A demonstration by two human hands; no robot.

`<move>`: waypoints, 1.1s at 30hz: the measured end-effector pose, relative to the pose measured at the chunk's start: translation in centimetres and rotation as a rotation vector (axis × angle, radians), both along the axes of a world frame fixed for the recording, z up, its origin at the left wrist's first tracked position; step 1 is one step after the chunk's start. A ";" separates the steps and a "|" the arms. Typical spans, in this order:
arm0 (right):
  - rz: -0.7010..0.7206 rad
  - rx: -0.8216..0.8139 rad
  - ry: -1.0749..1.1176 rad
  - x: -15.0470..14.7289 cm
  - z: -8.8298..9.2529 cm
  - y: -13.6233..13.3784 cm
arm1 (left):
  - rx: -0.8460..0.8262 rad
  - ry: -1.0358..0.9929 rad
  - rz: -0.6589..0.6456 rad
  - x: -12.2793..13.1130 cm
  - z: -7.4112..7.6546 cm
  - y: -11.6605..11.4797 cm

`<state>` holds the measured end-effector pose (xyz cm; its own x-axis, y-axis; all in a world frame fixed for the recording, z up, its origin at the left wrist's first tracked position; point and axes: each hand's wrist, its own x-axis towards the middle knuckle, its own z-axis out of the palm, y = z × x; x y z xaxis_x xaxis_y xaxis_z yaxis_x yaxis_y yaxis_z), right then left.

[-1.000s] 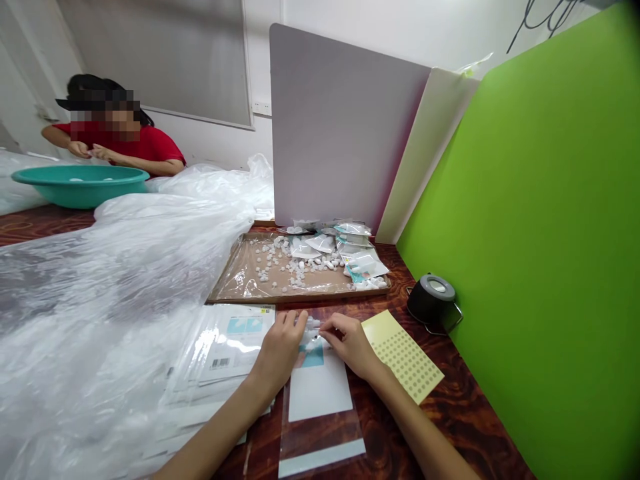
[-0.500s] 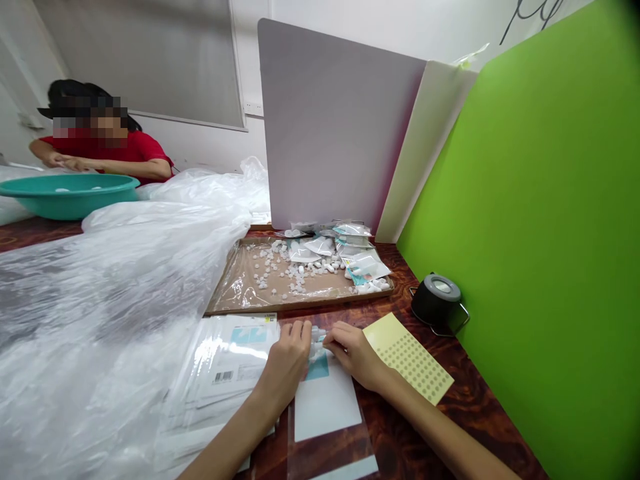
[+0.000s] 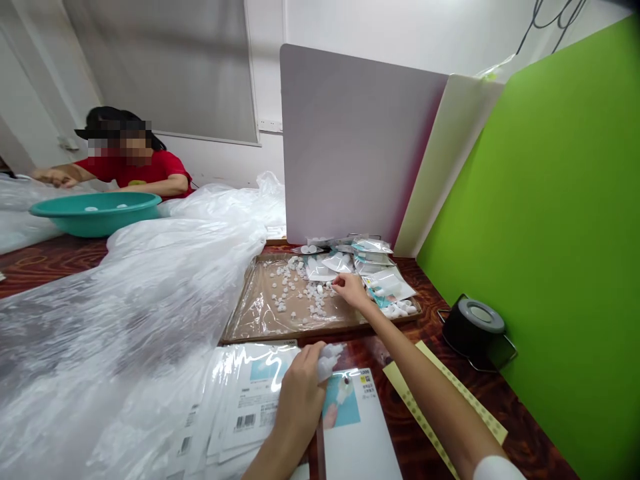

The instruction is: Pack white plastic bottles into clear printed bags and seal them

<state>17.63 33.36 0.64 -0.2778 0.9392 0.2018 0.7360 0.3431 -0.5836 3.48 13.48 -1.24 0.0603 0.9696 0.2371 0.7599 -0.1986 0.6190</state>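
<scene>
My left hand point(image 3: 301, 393) is closed on the top edge of a clear bag with a white and blue card point(image 3: 350, 420) lying on the table before me. My right hand point(image 3: 350, 290) reaches forward over a flat brown tray point(image 3: 255, 313), fingers pinched at the small white pieces point(image 3: 295, 293) scattered on it. Whether a piece sits between those fingers I cannot make out. Several filled small bags point(image 3: 370, 267) lie at the tray's far right.
A stack of printed bags point(image 3: 240, 413) lies left of my left hand. A yellow dotted sticker sheet point(image 3: 450, 400) and a black round tin point(image 3: 473, 327) sit at the right by the green partition point(image 3: 550, 233). Clear plastic sheeting point(image 3: 115, 313) covers the left. Another person sits behind a teal basin point(image 3: 95, 213).
My right hand left the bag's top and reached forward to the white pieces on the tray. The left hand stayed on the bag. The view shifted closer and to the left.
</scene>
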 end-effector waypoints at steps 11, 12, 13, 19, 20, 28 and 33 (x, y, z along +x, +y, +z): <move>-0.031 -0.024 -0.164 -1.0 0.3 -0.2 | -0.041 -0.125 -0.023 0.4 0.7 -0.4; -0.040 -0.027 -0.168 -1.6 0.5 -0.2 | -0.041 -0.132 -0.024 0.4 0.7 -0.4; -0.049 -0.032 -0.171 -2.3 0.7 -0.2 | -0.039 -0.139 -0.026 0.5 0.7 -0.4; -0.110 -0.045 -0.159 -5.9 1.6 -0.2 | -0.008 -0.169 -0.004 0.2 0.1 0.0; -0.104 -0.030 -0.142 -5.9 1.8 -0.4 | 0.000 -0.175 -0.003 0.1 0.0 0.1; 0.113 0.107 0.156 0.8 3.8 -7.7 | 0.072 -0.215 0.012 0.0 0.0 0.2; 0.248 0.106 0.301 5.0 3.3 -14.6 | 0.124 -0.183 -0.028 0.2 -0.1 0.1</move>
